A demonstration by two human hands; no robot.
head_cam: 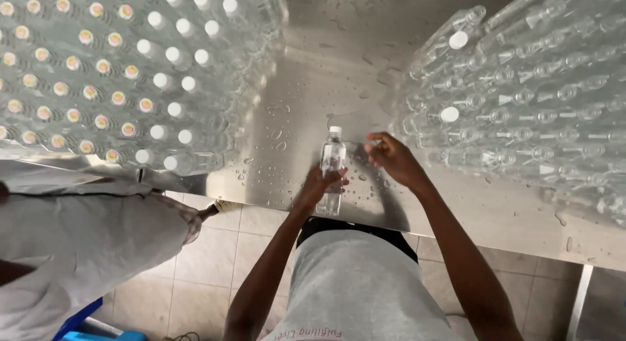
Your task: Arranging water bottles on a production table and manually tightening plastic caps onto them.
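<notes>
The left hand [319, 184] is wrapping its fingers around the middle of a clear plastic water bottle [332, 168], gripping it firmly on the wet steel table [313, 87]. The right hand [391, 157] is hovering just to the bottle's three o'clock, fingers curled inward with fingertips near the bottle's shoulder; whether it is pinching anything is too small to tell.

At ten o'clock from the bottle, a big block of capped bottles [117, 74] is standing packed tight, seen from the top: round white caps along the near edge, and rows of caps with orange-and-yellow discs further left. At two o'clock, a pile of clear bottles [521, 100] is lying on its side in rows, necks pointing toward the middle of the table; two of them are showing white caps, and the rest appear clear at the neck.

The held bottle is running its long axis from six o'clock to twelve o'clock, white cap at the far, twelve o'clock end, base toward the table's near edge. It is looking transparent and slim, with no coloured label that I can make out. Water droplets are speckling the steel all around it.

At eight o'clock, another person's grey sleeve [85, 243] is reaching in beside the table, over the pale tiled floor [208, 250].
</notes>
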